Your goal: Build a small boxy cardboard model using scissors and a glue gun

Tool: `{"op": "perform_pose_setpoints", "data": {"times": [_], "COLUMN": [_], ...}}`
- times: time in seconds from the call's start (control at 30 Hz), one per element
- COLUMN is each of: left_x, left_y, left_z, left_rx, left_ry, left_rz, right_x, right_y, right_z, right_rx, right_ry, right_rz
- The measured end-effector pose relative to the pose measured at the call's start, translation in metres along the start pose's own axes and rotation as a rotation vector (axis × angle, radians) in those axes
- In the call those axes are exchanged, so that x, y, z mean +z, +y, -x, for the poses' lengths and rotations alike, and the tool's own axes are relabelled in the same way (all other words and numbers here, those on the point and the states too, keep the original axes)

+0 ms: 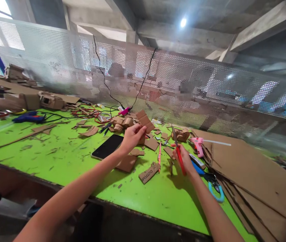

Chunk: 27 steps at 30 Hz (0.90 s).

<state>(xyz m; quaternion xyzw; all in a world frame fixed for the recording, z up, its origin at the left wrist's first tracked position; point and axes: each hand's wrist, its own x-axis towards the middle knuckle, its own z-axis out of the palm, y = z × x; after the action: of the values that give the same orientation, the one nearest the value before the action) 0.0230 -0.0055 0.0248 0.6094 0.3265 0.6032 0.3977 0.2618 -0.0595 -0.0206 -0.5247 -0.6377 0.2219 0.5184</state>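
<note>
Cardboard is lying everywhere on the green table (57,158), and the left hand (132,136) is pinching one cardboard piece (145,121) between thumb and fingers, holding it raised just above the clutter with the piece sticking up and to the right of the fingertips. Just beside it, the right hand (183,158) is closing round the red handles of a pair of scissors (178,153), whose blades are pointing up and away, near the held piece but not touching it. One dark phone (107,146) is lying flat under the left wrist. Two glue guns are showing: a pink glue gun (198,144) right of the scissors and a blue glue gun (28,117) far left. Several large cardboard sheets (254,174) are lying stacked at the right.
</note>
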Motion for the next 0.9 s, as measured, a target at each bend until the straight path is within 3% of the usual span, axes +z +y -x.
{"op": "perform_pose_setpoints", "data": {"times": [0.17, 0.33, 0.9], "left_x": [0.002, 0.005, 0.013], "left_y": [0.002, 0.003, 0.001], "left_z": [0.005, 0.010, 0.018], "left_rx": [0.054, 0.049, 0.020], "left_ry": [-0.010, -0.056, -0.158], "left_rz": [-0.006, 0.029, 0.068], "right_x": [-0.008, -0.006, 0.000], "right_y": [-0.018, -0.019, -0.027], "right_z": [0.005, 0.009, 0.013], "right_rx": [-0.004, -0.021, -0.049], "right_ry": [-0.199, -0.330, -0.365], "right_rz": [0.052, 0.114, 0.196]}}
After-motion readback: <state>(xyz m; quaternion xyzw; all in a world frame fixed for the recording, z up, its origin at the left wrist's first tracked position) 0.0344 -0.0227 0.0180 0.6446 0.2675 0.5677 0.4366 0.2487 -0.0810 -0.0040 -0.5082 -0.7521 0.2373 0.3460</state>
